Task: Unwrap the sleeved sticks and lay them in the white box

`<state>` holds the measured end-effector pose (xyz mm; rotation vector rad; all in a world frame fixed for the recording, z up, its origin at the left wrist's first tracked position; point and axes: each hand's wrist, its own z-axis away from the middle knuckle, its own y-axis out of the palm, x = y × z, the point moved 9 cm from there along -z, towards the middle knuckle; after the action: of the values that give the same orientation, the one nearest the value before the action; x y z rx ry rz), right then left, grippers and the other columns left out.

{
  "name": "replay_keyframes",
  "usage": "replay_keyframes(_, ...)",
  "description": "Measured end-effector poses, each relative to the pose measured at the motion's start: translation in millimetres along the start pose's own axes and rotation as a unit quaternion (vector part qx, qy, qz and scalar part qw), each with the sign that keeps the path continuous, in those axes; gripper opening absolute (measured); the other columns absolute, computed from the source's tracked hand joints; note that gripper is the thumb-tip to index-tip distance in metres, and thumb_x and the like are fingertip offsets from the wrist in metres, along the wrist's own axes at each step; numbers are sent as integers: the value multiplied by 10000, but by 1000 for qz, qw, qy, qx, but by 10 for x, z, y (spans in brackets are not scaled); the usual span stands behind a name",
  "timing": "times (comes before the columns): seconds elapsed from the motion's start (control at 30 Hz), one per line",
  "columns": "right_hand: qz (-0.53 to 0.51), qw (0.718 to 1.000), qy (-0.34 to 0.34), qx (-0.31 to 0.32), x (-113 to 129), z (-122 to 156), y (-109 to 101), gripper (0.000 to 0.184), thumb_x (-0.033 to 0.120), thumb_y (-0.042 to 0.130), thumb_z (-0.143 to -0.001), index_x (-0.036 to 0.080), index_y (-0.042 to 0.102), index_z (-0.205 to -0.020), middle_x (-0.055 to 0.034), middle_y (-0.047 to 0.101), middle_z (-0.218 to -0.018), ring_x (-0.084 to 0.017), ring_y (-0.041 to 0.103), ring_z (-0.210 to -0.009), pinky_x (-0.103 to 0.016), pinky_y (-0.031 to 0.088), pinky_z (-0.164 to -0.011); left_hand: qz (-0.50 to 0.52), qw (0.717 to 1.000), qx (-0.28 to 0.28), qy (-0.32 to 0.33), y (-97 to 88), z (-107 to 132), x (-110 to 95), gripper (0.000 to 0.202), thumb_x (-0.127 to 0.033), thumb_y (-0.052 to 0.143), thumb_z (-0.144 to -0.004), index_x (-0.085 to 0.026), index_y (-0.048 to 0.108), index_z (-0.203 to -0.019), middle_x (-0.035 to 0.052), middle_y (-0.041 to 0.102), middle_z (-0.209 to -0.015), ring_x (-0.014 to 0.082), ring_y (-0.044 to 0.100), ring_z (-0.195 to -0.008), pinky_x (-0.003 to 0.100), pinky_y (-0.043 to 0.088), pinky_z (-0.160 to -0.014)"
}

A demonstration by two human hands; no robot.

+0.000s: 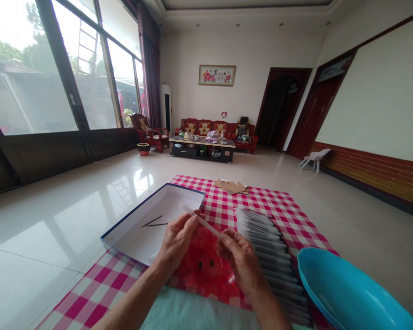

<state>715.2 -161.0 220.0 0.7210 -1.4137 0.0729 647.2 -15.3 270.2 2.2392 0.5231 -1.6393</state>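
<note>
Both my hands hold one thin clear tube point(203, 222) over a red-and-white checked cloth point(268, 201). My left hand point(177, 239) pinches its far end and my right hand point(239, 256) pinches its near end. Under my hands lies a red flower-shaped mat point(206, 270). To the left lies an open white box lid with a blue rim point(137, 220), with two thin dark sticks point(154, 222) in it. A row of several clear tubes point(268, 247) lies to the right of my right hand.
A blue plastic basin point(347, 293) sits at the lower right. Flat cardboard pieces point(232, 186) lie at the cloth's far edge. Shiny tiled floor surrounds the cloth. Far off stand a coffee table point(202, 147), red sofa and a small white stool point(315, 158).
</note>
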Motion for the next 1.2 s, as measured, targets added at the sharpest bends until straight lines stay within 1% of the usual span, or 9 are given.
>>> replay_keyframes(0.13, 78, 988, 50, 120, -140, 67, 230, 224, 374, 676, -731, 166, 611, -782, 2, 628, -658, -116, 557, -582, -232, 441, -575, 100, 994, 43, -33, 106, 47, -4, 368, -450, 475, -860, -141, 571, -1037, 27, 630, -766, 123, 581, -657, 235, 476, -633)
replay_keyframes(0.27, 149, 984, -6, 97, 68, 76, 213, 272, 400, 651, -755, 170, 631, -899, -18, 648, -764, -132, 573, -666, -250, 461, -643, -90, 991, 98, 33, 213, 106, -171, 324, -409, 396, -905, -152, 591, -933, -45, 474, -563, 74, 437, -504, 187, 361, -520)
replay_keyframes(0.4, 160, 984, -76, 37, 364, 91, 147, 369, 470, 589, -786, 185, 603, -1021, -21, 636, -800, -150, 565, -706, -272, 473, -674, -362, 908, 118, 174, 352, 207, -319, 311, -333, 344, -930, -175, 603, -863, -5, 524, -679, 103, 473, -606, 223, 340, -593)
replay_keyframes(0.5, 215, 972, -78, 45, 394, 85, 127, 380, 498, 557, -796, 165, 625, -965, -18, 621, -709, -148, 546, -642, -256, 453, -602, -479, 839, 148, 213, 468, 272, -267, 317, -325, 302, -945, -204, 595, -950, 11, 548, -735, 125, 491, -643, 240, 333, -591)
replay_keyframes(0.7, 325, 935, -27, 141, 344, 111, 106, 290, 432, 544, -818, 158, 638, -834, 18, 568, -652, -104, 480, -575, -215, 386, -536, -547, 775, 198, 247, 606, 348, -209, 278, -322, 303, -957, -209, 556, -972, 8, 564, -748, 146, 485, -681, 260, 320, -586)
replay_keyframes(0.83, 400, 881, 21, 251, 388, 299, 184, 315, 430, 469, -861, 168, 643, -877, 10, 599, -690, -103, 490, -598, -213, 379, -551, -552, 742, 242, 293, 718, 450, -258, 220, -286, 355, -946, -208, 554, -896, 6, 551, -748, 149, 449, -685, 282, 314, -621)
replay_keyframes(0.93, 440, 852, 88, 269, 354, 419, 63, 368, 459, 408, -887, 161, 611, -809, 18, 570, -595, -90, 473, -528, -204, 351, -508, -542, 729, 264, 325, 801, 555, -347, 196, -292, 376, -940, -214, 548, -887, 5, 534, -754, 152, 429, -691, 294, 316, -640)
replay_keyframes(1.1, 266, 886, 205, 321, 89, 679, -86, 428, 532, 376, -862, 167, 487, -667, 33, 482, -455, -74, 412, -382, -190, 310, -414, -511, 712, 308, 369, 955, 781, -437, 177, -234, 350, -943, -202, 517, -995, 13, 520, -786, 150, 437, -714, 292, 335, -640)
replay_keyframes(1.2, 145, 912, 236, 303, -40, 810, -135, 430, 575, 380, -833, 178, 472, -697, 63, 419, -441, -65, 353, -336, -184, 263, -374, -518, 698, 311, 385, 1007, 876, -450, 169, -267, 351, -944, -202, 507, -940, 2, 500, -748, 150, 433, -684, 298, 317, -580)
